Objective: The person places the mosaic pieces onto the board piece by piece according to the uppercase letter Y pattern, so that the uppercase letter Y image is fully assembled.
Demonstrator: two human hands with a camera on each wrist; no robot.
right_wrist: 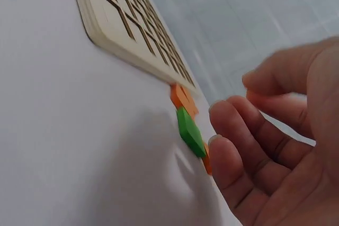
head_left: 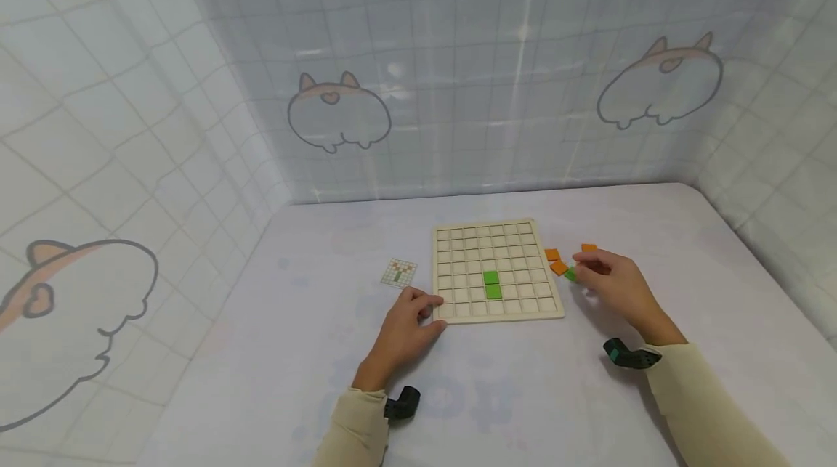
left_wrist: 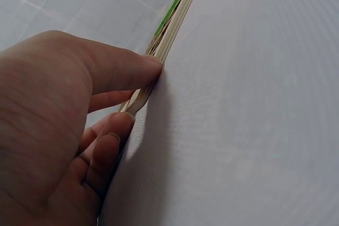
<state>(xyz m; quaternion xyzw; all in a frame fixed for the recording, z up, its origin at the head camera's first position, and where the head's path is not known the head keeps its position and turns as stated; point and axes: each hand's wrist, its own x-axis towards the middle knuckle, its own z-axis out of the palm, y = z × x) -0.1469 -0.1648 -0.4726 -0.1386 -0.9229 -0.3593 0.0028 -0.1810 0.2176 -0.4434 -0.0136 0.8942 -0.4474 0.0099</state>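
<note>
A wooden grid board (head_left: pixel 458 269) lies flat, with two green square tiles (head_left: pixel 492 285) set in adjoining cells. My left hand (head_left: pixel 404 329) grips its near left corner, the thumb (left_wrist: pixel 143 69) on the front edge and fingers at the left side. Beyond the board's right side my right hand (head_left: pixel 615 285) hovers over loose tiles, thumb and index finger bent toward each other. Below its fingertips lie a loose green tile (right_wrist: pixel 190 133) and an orange tile (right_wrist: pixel 183 99). Another orange tile (head_left: pixel 588 247) shows just behind the hand.
A small pattern card (head_left: pixel 399 273) lies left of the board. White cloth (head_left: pixel 314 351) covers the table, and tiled-print curtains (head_left: pixel 458 104) with cartoon animals stand behind and at the sides. Both wrists carry black devices (head_left: pixel 631 355).
</note>
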